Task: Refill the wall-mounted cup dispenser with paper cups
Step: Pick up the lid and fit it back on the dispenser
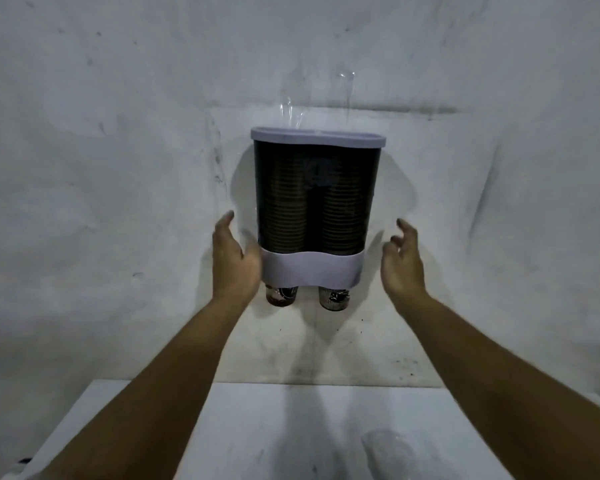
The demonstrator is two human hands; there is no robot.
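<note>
Hands frame a wall-mounted cup dispenser (317, 209), a tall dark translucent plastic body with a pale lilac lid (317, 136) on top and a pale lilac wavy band (312, 268) round its foot. It hangs on the rough, scuffed white wall (101, 150), its long axis upright, lid up and outlets facing down toward the desk. Through the dark front two side-by-side columns of stacked paper cups (340, 216) show as fine horizontal ridges, filling most of the height. Below the band the bottoms of two printed cups stick out: the left protruding cup (282, 296) reddish-brown and black, the right protruding cup (336, 298) black with pale marks. Both carry some print, but it is too blurred to read. A pale smudge on the dispenser's upper front may be a label; I cannot make it out.

The left hand (231, 258) is raised at the dispenser's lower left side, palm turned inward, fingers (224, 221) straight and relaxed, holding nothing; whether it touches the band I cannot tell, as it is blurred there. The right hand (404, 261) is just off the lower right side, clear of the body, its fingers loosely spread and a little bent, holding nothing.

Beneath, a white desk (257, 427) stands against the wall, with a crumpled clear plastic wrapper (392, 452) lying on it to the right.
</note>
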